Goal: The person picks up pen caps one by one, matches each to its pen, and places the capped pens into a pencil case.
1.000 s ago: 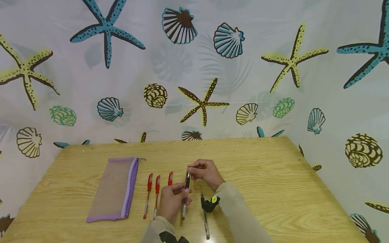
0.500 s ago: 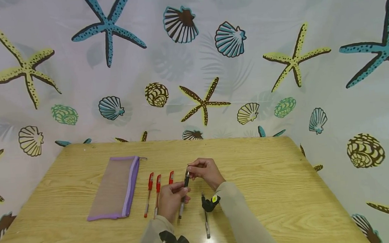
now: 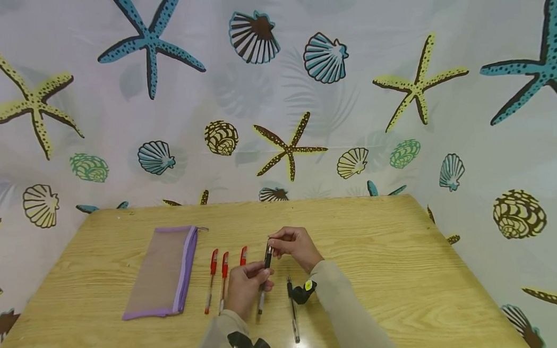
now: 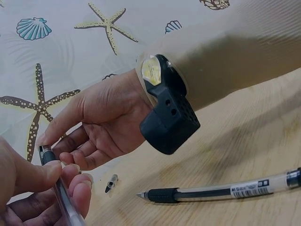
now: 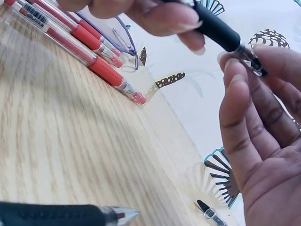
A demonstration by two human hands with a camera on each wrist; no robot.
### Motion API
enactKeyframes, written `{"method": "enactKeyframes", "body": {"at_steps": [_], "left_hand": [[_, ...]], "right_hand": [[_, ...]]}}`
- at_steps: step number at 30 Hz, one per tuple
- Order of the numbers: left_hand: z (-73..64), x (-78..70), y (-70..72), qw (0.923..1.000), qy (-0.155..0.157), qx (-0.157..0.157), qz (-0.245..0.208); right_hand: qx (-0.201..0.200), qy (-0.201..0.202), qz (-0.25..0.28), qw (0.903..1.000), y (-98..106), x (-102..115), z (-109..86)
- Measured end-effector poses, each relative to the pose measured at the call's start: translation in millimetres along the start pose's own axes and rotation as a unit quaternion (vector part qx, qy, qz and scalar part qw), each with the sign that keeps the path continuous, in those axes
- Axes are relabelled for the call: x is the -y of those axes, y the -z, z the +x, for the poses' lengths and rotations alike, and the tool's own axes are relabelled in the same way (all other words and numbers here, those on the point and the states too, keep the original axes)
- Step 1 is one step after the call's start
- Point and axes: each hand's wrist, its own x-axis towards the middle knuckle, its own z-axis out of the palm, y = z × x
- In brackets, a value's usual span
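Observation:
Between both hands is a black gel pen [image 3: 268, 258]. My left hand [image 3: 244, 287] grips its barrel with thumb and fingers. My right hand [image 3: 298, 248] pinches the far end, where a clear cap [image 5: 249, 55] covers the tip beyond the black rubber grip in the right wrist view. Part of the barrel is hidden by the left fingers. Below the right wrist lies another black pen [image 4: 207, 193], its metal tip bare, on the table. A small loose pen cap [image 4: 111, 183] lies beyond that tip in the left wrist view.
Several red pens [image 3: 224, 268] lie side by side to the left of my left hand, one partly hidden by it. Further left is a flat mesh pouch [image 3: 162, 271] with purple edging. A patterned curtain [image 3: 274, 100] borders the wooden table [image 3: 384, 252].
Both hands stay nearly in place on the pen. Its lower end swings slightly left, then back. The head view shifts a little.

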Motion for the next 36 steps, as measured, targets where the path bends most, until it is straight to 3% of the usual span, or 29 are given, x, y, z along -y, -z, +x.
{"method": "enactKeyframes", "body": {"at_steps": [8, 13, 28, 36], "left_hand": [[1.1, 1.0, 0.1, 0.9998, 0.013, 0.009, -0.008], [2.8, 1.7, 0.6, 0.9999, 0.005, 0.010, -0.011], [5.0, 3.4, 4.5, 0.9999, 0.003, 0.013, 0.011], [8.6, 4.7, 4.6, 0.9995, 0.013, 0.004, 0.029]], "right_hand": [[0.003, -0.014, -0.031, 0.9994, 0, 4, 0.0], [0.006, -0.008, -0.055, 0.9985, 0, 7, 1.9], [0.003, -0.018, -0.067, 0.9976, -1, -2, 6.2], [-0.014, -0.060, -0.072, 0.9955, 0, -4, 8.2]]}}
